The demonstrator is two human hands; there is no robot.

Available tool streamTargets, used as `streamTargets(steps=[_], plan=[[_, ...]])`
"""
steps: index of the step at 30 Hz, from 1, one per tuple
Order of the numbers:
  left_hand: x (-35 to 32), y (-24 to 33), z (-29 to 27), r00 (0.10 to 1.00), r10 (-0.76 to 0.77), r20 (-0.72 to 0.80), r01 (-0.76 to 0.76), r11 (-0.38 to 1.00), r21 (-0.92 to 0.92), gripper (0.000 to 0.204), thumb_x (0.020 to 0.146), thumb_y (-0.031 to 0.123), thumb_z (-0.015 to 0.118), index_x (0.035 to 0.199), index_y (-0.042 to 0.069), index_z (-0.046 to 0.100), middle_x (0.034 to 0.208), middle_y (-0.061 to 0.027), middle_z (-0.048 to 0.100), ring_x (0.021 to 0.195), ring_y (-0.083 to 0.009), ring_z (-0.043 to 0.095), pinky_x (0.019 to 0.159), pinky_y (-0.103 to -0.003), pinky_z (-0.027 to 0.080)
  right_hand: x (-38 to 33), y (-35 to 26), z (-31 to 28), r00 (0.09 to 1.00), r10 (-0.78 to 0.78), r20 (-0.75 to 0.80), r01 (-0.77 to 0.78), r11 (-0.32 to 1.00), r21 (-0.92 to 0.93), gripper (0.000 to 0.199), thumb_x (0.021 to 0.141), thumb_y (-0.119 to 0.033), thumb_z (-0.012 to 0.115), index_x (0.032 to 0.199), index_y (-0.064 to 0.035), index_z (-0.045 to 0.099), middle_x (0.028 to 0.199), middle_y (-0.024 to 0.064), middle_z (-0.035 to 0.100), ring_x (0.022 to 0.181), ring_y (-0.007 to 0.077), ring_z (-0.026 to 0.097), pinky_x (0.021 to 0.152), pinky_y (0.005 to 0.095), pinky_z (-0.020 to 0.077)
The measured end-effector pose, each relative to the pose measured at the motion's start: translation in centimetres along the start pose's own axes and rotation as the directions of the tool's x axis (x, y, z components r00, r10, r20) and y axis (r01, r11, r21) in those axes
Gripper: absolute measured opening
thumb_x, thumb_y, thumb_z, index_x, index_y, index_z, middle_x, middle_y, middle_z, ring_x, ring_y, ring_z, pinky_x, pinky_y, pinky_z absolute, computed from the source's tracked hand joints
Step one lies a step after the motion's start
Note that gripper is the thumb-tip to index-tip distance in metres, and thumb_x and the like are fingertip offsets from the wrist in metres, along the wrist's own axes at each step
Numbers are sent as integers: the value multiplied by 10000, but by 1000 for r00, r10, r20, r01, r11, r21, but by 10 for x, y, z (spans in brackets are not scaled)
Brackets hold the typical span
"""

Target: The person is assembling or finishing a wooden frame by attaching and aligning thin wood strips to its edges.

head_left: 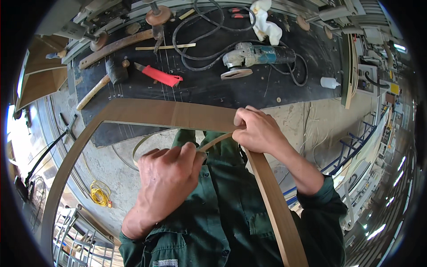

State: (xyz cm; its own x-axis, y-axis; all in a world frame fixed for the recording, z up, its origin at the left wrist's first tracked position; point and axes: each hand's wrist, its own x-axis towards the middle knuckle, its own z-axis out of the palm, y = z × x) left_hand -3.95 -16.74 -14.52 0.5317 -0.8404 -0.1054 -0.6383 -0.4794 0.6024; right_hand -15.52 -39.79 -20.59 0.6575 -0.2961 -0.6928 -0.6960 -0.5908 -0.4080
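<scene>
A bent wooden frame (153,111) spans in front of me, its broad face running across and its two sides coming back toward me on the left and right. My right hand (261,131) is closed at the frame's right corner, fingers pinching a thin, light wood-coloured strip (219,140) there. From that corner the strip slants down to my left hand (167,178), whose fist is wrapped round it inside the frame. A thin curved band (135,151) shows beyond the left fist; whether it is the same strip I cannot tell.
On the black-topped bench (204,86) lie an angle grinder (262,55) with its black cable, a red-handled cutting tool (162,75), a mallet (116,72), a hammer (120,46), a white cloth (266,26) and a white bottle (329,83). A yellow cord (100,195) lies on the floor.
</scene>
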Motion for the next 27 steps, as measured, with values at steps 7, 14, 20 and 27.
streamTargets(steps=[7, 14, 20, 27], plan=[[12, -10, 7, 996, 85, -5, -80, 956, 284, 226, 893, 130, 748, 755, 90, 573, 655, -60, 608, 628, -289, 674, 614, -437, 496, -3, 0, 8, 998, 25, -65, -12, 980, 197, 175, 797, -119, 638, 950, -34, 635, 909, 81, 611, 901, 264, 620, 824, 394, 512], [6, -29, 22, 992, 97, -74, -74, 961, 265, 251, 876, 140, 781, 747, 79, 575, 630, -57, 598, 609, -281, 642, 624, -426, 474, -3, 6, 14, 993, 22, -119, 7, 972, 233, 205, 778, -115, 677, 955, -19, 642, 925, 83, 583, 876, 247, 607, 809, 376, 504], [1, -47, 34, 992, 49, -114, -27, 983, 184, 265, 872, 183, 822, 782, 81, 595, 640, -63, 618, 603, -293, 644, 623, -427, 488, -3, 10, 16, 998, 29, -61, -13, 966, 256, 172, 772, -114, 713, 897, -7, 661, 912, 81, 561, 843, 227, 599, 774, 363, 501], [1, -55, 42, 991, 4, -137, 19, 986, 166, 252, 870, 190, 828, 818, 83, 606, 687, -89, 668, 636, -319, 682, 634, -424, 518, -5, 9, 14, 997, 24, -72, -5, 965, 264, 110, 775, -89, 704, 808, -3, 645, 893, 93, 555, 851, 239, 595, 777, 367, 485]])
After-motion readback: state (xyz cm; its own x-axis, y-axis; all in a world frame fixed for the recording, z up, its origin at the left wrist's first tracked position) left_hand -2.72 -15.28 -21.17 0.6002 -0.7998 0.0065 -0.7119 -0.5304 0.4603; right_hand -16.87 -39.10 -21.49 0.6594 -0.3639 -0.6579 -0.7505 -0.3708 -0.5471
